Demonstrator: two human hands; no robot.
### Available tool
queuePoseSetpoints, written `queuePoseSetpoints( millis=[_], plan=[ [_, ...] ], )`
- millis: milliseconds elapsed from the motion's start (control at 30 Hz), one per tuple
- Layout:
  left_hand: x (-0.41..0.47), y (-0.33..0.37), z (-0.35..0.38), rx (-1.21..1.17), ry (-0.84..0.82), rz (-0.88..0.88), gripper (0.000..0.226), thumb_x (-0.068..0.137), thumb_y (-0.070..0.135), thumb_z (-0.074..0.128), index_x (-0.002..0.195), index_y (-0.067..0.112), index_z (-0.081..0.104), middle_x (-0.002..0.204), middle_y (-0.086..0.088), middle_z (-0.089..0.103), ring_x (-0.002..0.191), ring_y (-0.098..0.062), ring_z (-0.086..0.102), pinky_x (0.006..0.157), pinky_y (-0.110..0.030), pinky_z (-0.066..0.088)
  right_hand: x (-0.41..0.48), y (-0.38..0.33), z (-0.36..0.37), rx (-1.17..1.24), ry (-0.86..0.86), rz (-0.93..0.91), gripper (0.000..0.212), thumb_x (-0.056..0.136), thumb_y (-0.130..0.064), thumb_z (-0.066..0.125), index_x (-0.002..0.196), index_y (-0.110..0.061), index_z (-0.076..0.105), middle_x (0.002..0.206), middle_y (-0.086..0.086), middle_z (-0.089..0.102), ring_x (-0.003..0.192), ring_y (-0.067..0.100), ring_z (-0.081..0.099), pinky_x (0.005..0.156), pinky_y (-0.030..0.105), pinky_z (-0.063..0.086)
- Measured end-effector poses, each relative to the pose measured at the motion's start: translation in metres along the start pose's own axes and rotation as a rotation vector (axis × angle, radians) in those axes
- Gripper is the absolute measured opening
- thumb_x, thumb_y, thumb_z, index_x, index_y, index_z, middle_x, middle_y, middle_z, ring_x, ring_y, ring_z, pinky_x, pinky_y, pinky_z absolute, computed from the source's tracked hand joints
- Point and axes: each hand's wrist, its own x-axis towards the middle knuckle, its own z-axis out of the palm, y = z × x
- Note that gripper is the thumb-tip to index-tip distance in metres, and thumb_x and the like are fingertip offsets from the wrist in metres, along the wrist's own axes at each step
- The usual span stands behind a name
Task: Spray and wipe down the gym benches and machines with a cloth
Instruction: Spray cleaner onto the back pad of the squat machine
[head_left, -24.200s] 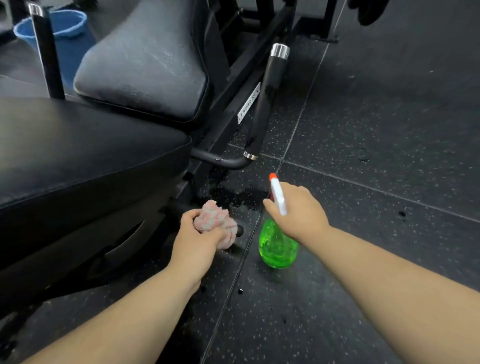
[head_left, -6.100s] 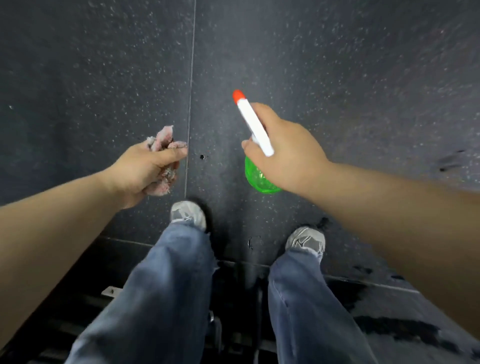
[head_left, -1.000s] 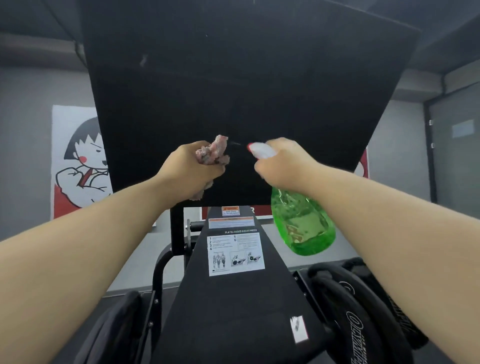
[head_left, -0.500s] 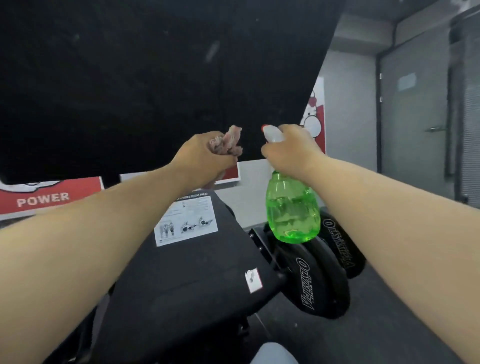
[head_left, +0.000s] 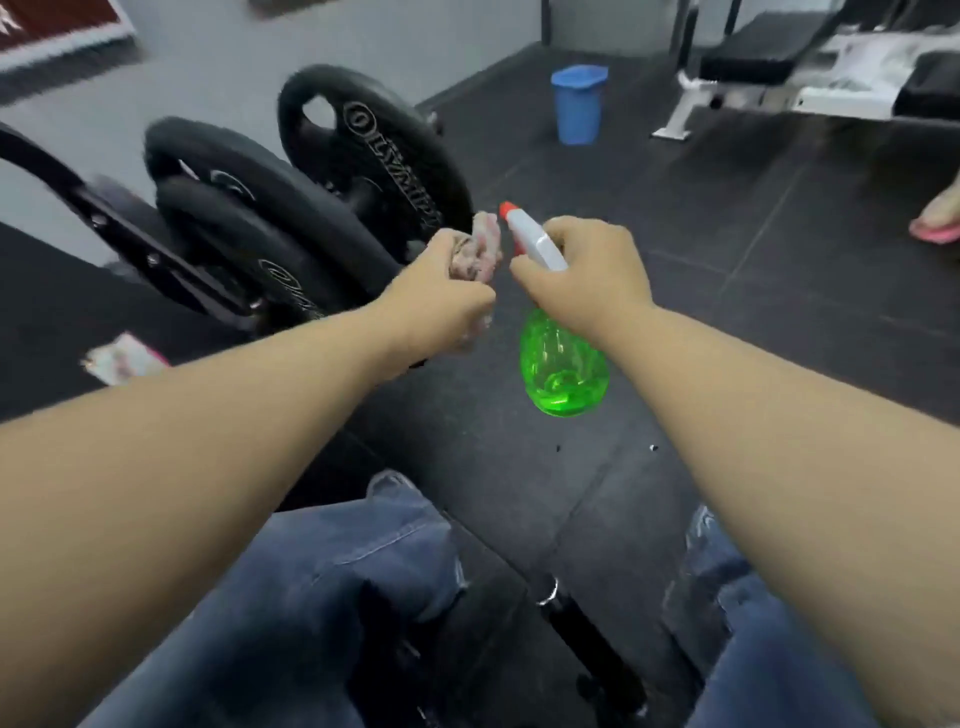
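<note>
The spray bottle (head_left: 563, 364) hangs roughly upright in the right hand (head_left: 584, 280), its long axis running from the green body below to the white head above, with the red nozzle (head_left: 506, 209) pointing up and to the left, towards the cloth (head_left: 480, 254); the grip is wrapped closed round the neck. The left hand (head_left: 441, 301) is a tight fist bunched on the one pinkish cloth, just beside the nozzle. Both hands are held out above the dark floor (head_left: 753, 244). Three black weight plates (head_left: 374, 156) crowd the left side, close behind the left hand. One blue bucket (head_left: 578, 104) stands well apart ahead, and the floor between is open. Two jeaned knees (head_left: 337, 597) fill the bottom edge
</note>
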Motion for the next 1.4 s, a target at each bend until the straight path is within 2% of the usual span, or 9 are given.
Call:
queuePoseSetpoints(
  millis=[200, 333, 467, 600, 767, 967, 1100, 1300, 1400],
  plan=[
    [0.085, -0.098, 0.118, 0.090, -0.129, -0.231, 0.049, 0.070, 0.015, 0.072, 0.113, 0.022, 0.049, 0.097, 0.003, 0.065, 0.083, -0.017, 0.065, 0.073, -0.035, 0.056, -0.002, 0.157, 0.089, -0.155, -0.054, 0.226, 0.017, 0.084, -0.026, 0.057, 0.072, -0.017, 0.048, 0.070, 0.002, 0.054, 0.075, 0.029, 0.047, 0.056, 0.035, 0.027],
    [0.126, -0.152, 0.157, -0.001, -0.102, -0.349, 0.031, 0.072, 0.004, 0.071, 0.099, 0.017, 0.064, 0.081, 0.005, 0.066, 0.064, -0.012, 0.058, 0.054, -0.016, 0.048, -0.006, 0.221, 0.154, -0.190, -0.113, 0.345, 0.020, 0.088, -0.019, 0.052, 0.070, -0.016, 0.044, 0.064, 0.001, 0.048, 0.078, 0.027, 0.041, 0.049, 0.033, 0.022],
    [0.148, -0.196, 0.163, -0.309, -0.048, -0.506, 0.035, 0.079, -0.011, 0.059, 0.108, 0.008, 0.061, 0.085, -0.008, 0.073, 0.066, -0.017, 0.065, 0.055, -0.029, 0.049, -0.009, 0.251, 0.212, -0.145, -0.260, 0.389, 0.009, 0.093, -0.024, 0.052, 0.088, -0.017, 0.054, 0.081, 0.003, 0.057, 0.086, 0.024, 0.038, 0.054, 0.034, 0.023],
    [0.154, -0.224, 0.161, -0.375, -0.013, -0.573, 0.040, 0.078, -0.007, 0.051, 0.118, 0.000, 0.048, 0.082, -0.009, 0.065, 0.064, -0.018, 0.056, 0.049, -0.026, 0.044, -0.019, 0.261, 0.248, -0.085, -0.336, 0.431, 0.029, 0.093, -0.032, 0.059, 0.114, -0.013, 0.060, 0.095, 0.011, 0.066, 0.099, 0.031, 0.050, 0.065, 0.033, 0.029],
    [0.153, -0.245, 0.156, -0.271, 0.015, -0.604, 0.019, 0.082, -0.001, 0.056, 0.098, 0.008, 0.061, 0.061, 0.003, 0.059, 0.053, -0.013, 0.052, 0.051, -0.026, 0.048, -0.037, 0.257, 0.266, -0.032, -0.376, 0.554, 0.023, 0.088, -0.024, 0.060, 0.110, -0.016, 0.066, 0.101, 0.011, 0.069, 0.095, 0.033, 0.059, 0.074, 0.034, 0.044],
    [0.137, -0.250, 0.148, -0.191, -0.001, -0.585, 0.018, 0.083, 0.006, 0.063, 0.097, 0.017, 0.062, 0.091, -0.002, 0.068, 0.079, -0.017, 0.064, 0.066, -0.034, 0.057, -0.054, 0.234, 0.263, -0.096, -0.516, 0.517, 0.025, 0.084, -0.001, 0.048, 0.098, -0.012, 0.066, 0.093, 0.010, 0.062, 0.084, 0.029, 0.052, 0.067, 0.029, 0.039],
    [0.132, -0.248, 0.137, -0.263, 0.024, -0.597, 0.025, 0.085, 0.004, 0.059, 0.107, 0.014, 0.058, 0.093, -0.002, 0.067, 0.074, -0.012, 0.064, 0.048, -0.019, 0.049, -0.044, 0.233, 0.257, -0.100, -0.459, 0.601, 0.023, 0.085, -0.004, 0.051, 0.101, -0.012, 0.066, 0.097, 0.012, 0.064, 0.082, 0.029, 0.051, 0.069, 0.028, 0.041],
    [0.124, -0.222, 0.110, -0.407, -0.100, -0.600, 0.030, 0.086, -0.004, 0.042, 0.097, 0.013, 0.063, 0.085, -0.009, 0.068, 0.069, -0.023, 0.063, 0.056, -0.024, 0.048, -0.034, 0.228, 0.247, -0.320, -0.731, 0.563, 0.019, 0.087, -0.016, 0.058, 0.105, -0.012, 0.061, 0.101, 0.011, 0.061, 0.084, 0.030, 0.053, 0.070, 0.030, 0.043],
    [0.114, -0.203, 0.090, -0.413, -0.087, -0.567, 0.025, 0.091, -0.002, 0.049, 0.106, 0.013, 0.061, 0.100, -0.007, 0.068, 0.080, -0.021, 0.067, 0.057, -0.023, 0.055, -0.033, 0.214, 0.233, -0.329, -0.716, 0.501, 0.026, 0.088, -0.018, 0.058, 0.113, -0.011, 0.057, 0.110, 0.012, 0.062, 0.097, 0.031, 0.055, 0.076, 0.032, 0.047]
  ],
)
